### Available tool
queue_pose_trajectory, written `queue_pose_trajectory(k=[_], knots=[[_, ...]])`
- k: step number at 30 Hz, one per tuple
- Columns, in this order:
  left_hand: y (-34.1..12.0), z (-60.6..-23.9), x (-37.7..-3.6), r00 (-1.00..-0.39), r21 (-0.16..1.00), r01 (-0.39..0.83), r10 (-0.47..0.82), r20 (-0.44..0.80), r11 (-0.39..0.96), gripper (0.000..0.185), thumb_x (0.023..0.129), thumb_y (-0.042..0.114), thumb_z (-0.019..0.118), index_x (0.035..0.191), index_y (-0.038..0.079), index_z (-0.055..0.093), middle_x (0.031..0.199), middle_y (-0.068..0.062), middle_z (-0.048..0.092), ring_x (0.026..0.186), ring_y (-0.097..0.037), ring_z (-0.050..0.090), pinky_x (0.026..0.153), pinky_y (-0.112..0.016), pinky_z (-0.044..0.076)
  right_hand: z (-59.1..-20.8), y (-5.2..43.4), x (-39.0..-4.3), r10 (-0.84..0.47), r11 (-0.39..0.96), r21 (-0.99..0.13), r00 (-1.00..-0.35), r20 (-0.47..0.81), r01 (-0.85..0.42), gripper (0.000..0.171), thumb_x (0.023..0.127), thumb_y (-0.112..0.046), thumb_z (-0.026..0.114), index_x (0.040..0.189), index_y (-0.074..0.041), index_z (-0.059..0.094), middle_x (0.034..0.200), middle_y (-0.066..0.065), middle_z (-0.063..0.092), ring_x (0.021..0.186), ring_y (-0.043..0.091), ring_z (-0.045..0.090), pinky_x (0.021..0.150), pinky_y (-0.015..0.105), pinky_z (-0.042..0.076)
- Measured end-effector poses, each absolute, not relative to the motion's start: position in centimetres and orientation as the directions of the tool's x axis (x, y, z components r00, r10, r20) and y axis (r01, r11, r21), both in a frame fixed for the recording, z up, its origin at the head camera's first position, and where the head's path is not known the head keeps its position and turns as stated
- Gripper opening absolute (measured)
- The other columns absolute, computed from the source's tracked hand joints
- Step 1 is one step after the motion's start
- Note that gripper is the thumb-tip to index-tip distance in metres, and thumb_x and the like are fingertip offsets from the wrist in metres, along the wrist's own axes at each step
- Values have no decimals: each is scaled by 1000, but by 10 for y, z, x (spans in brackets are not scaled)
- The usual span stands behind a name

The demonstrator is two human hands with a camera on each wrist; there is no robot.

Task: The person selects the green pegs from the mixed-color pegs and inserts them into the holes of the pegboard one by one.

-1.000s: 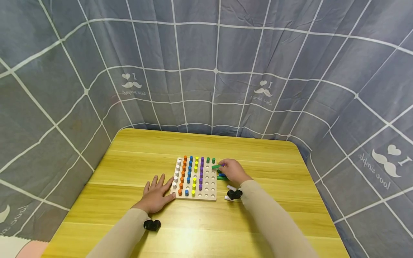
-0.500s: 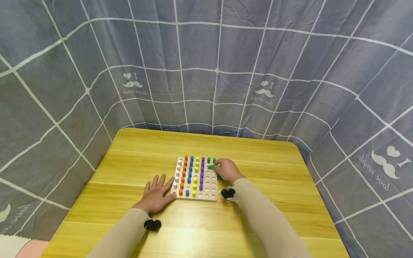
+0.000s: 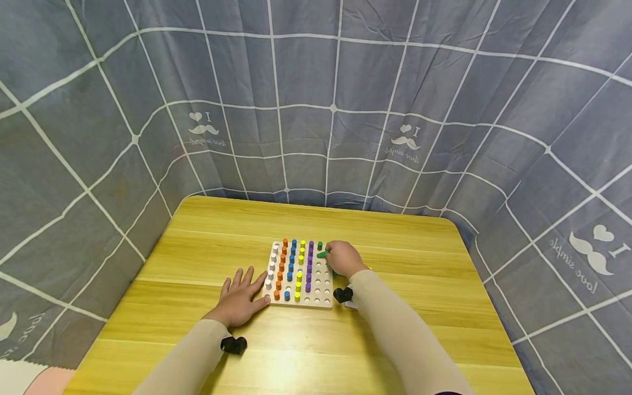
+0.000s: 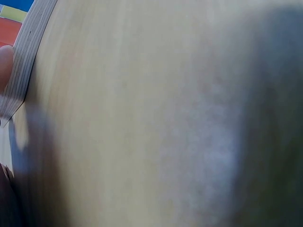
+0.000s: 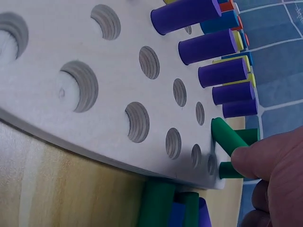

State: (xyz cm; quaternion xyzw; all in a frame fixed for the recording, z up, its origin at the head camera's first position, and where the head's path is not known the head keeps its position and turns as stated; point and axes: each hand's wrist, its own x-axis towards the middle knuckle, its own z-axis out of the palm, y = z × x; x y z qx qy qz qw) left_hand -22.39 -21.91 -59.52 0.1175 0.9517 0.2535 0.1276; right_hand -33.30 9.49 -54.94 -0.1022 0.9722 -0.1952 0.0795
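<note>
A pale wooden pegboard [image 3: 311, 305] lies on the table, with rows of white, orange, blue, yellow, purple and green pegs standing in it. My right hand [image 3: 346, 259] pinches a green peg [image 5: 228, 135] between thumb and fingers. Tilted, that peg has its lower end right at a hole, beside the far purple peg [image 5: 240, 108]. Two other green pegs [image 5: 231, 170] stand upright close by. My left hand [image 3: 236, 305] rests spread on the table, its thumb [image 4: 5, 66] at the board's near left corner. Part of the right hand's fingers is hidden.
Loose green [image 5: 157, 203], blue and purple pegs lie on the table along the board's right side, mostly hidden under my right arm in the head view. A grey checked curtain [image 3: 306, 131] encloses the table [image 3: 296, 351] at the back and sides.
My right hand has moved left, bringing the green peg from the board's right edge over its holes and tipping it more upright. The left hand stays still. Loose pegs are now more covered.
</note>
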Motion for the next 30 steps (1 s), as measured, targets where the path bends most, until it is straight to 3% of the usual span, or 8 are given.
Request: queue_pose_trajectory(k=[6, 14, 26, 30], knots=[[-220, -595, -224, -938, 499, 158, 287, -193, 852, 80, 105, 66, 47, 170, 25, 24, 177, -21, 5, 162, -52, -5, 124, -73, -6, -547, 91, -334, -233, 907, -385, -965, -120, -171, 22, 106, -17, 63, 121, -8, 76, 120, 7, 77, 107, 23, 72, 100, 44, 58], [-219, -598, -224, -942, 520, 161, 288, -173, 839, 80, 104, 66, 48, 169, 24, 26, 177, -23, 6, 162, -52, -5, 125, -72, -8, -545, 88, -334, -246, 885, -431, -963, -111, -176, 19, 105, -15, 63, 116, -9, 77, 114, 5, 78, 92, 18, 67, 93, 41, 59], [-218, -591, -221, -943, 528, 151, 282, -177, 836, 80, 104, 64, 50, 169, 22, 28, 176, -26, 8, 161, -54, -3, 124, -73, -7, -545, 88, -334, -266, 868, -458, -959, -95, -195, 20, 107, -17, 61, 118, -9, 75, 115, 5, 78, 97, 19, 69, 94, 41, 58], [-218, -591, -221, -940, 520, 151, 284, -187, 841, 80, 105, 64, 49, 169, 23, 26, 176, -24, 7, 161, -53, -4, 124, -73, -7, -545, 88, -334, -260, 881, -433, -960, -103, -192, 22, 108, -17, 61, 122, -9, 75, 121, 7, 77, 106, 22, 72, 99, 43, 58]])
